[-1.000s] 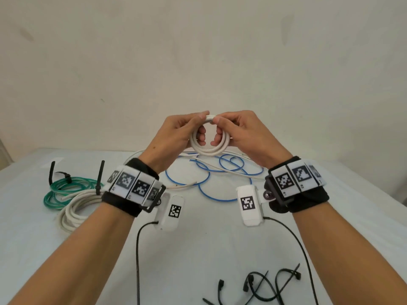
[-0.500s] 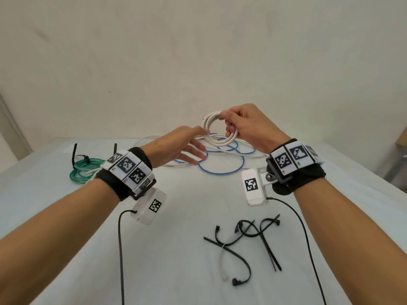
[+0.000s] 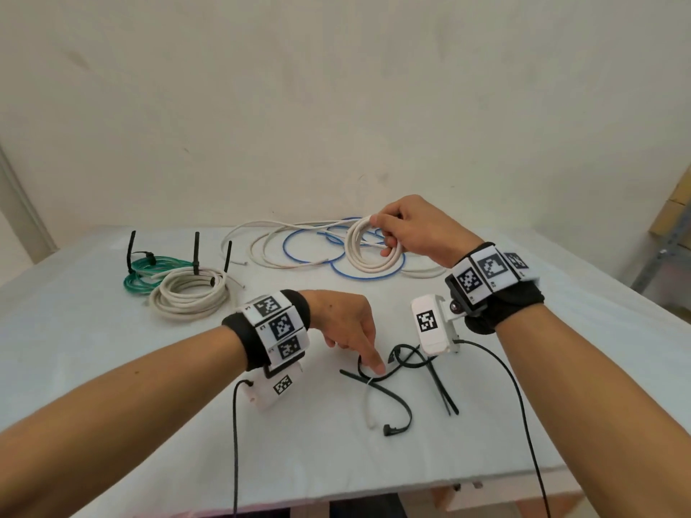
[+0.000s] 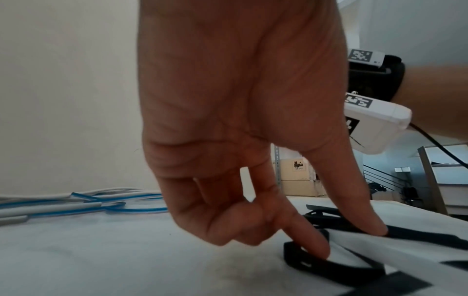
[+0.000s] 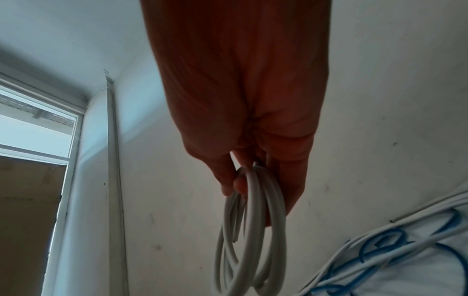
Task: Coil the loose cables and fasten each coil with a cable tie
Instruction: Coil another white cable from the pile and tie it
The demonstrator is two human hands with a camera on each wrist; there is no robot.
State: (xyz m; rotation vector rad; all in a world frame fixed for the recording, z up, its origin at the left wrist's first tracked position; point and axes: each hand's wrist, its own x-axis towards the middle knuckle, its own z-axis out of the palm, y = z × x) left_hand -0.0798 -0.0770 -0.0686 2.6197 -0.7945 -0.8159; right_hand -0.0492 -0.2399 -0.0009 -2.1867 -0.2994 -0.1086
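Pinching the top of a small coil of stiff white round cable, the right hand keeps it raised above the white table, over the loose blue and white cables. Nearer than that coil, the left hand presses forefinger and thumb onto thin black plastic cable ties, not yet gripping. Springy loops look likely to unwind; hold them where they bunch.

The left hand hides part of the black cable ties. The white coil runs off the right wrist view's bottom edge.
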